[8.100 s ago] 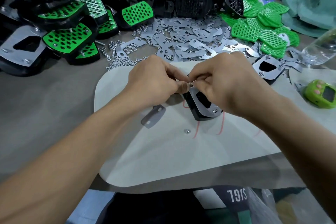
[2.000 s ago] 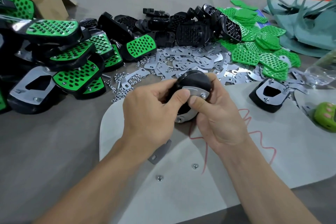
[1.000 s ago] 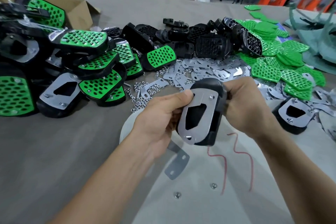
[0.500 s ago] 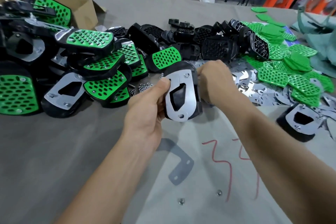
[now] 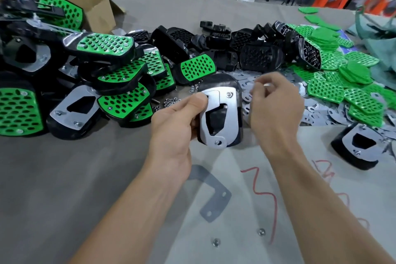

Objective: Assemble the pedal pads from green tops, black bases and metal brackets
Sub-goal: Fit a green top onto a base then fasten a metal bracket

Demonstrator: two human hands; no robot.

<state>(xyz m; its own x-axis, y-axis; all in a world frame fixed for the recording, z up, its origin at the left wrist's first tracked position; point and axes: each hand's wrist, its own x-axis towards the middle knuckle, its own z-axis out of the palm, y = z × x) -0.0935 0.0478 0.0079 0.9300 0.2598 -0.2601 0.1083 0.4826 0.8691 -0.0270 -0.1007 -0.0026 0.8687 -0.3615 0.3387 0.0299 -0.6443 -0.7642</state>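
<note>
Your left hand grips the pedal pad by its left edge, thumb pressed on the metal bracket, and holds it up off the table between you and the parts heaps. Your right hand, just right of the pad, pinches a small bright piece between thumb and fingertips. It looks like a nut but is too small to be sure.

Nearest you on the white mat lie a loose bracket and two spare nuts. On the pad in hand, one fitted nut sits at the far right corner. The near hole is bare, and your thumb hides the far left corner, so I judge at least one fastening is left. Finished pads are piled to the left. Farther off, black bases, green tops and flat brackets wait in heaps, so many pads remain.

The pad's bracket side faces you and its green face is out of sight. Its long axis runs near to far, with the narrow tab end toward you and the wide end away.
</note>
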